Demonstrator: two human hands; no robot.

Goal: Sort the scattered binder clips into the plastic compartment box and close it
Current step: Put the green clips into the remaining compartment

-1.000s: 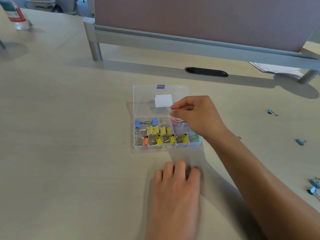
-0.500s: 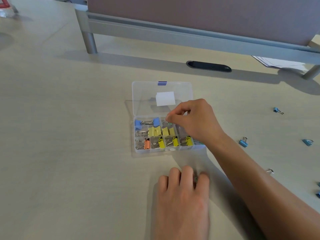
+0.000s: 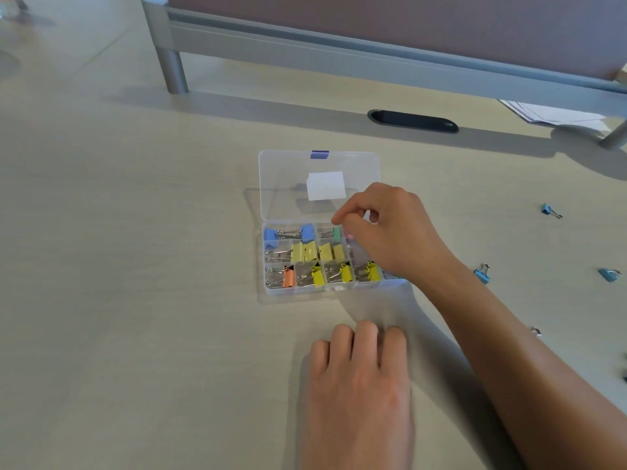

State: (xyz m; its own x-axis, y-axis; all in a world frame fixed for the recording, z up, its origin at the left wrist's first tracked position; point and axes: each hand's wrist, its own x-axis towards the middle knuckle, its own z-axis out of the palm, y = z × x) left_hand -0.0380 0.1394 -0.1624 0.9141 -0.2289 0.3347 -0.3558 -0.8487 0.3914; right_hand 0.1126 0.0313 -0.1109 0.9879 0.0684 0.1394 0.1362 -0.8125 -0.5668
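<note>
The clear compartment box (image 3: 334,289) lies open on the table, its lid (image 3: 288,184) folded back flat with a white label. Its cells hold blue, pale yellow, bright yellow, orange and green binder clips (image 3: 336,234). My right hand (image 3: 390,228) hovers over the box's right side, fingers curled, thumb and forefinger tips together above the green clip with nothing visible between them. A pink clip edge (image 3: 349,236) shows just under that hand. My left hand (image 3: 359,385) rests flat on the table in front of the box. Loose blue clips (image 3: 482,274) lie to the right.
More loose blue clips sit at the right: one far (image 3: 548,209), one near the edge (image 3: 609,274), plus a small metal piece (image 3: 535,331). A partition on metal legs (image 3: 173,69) and a black cable slot (image 3: 412,121) lie behind the box. Papers (image 3: 556,115) are at the far right.
My right hand carried a pink clip into the box's upper right cell, dipped down, and has now lifted slightly with the clip left below. The left hand stayed flat.
</note>
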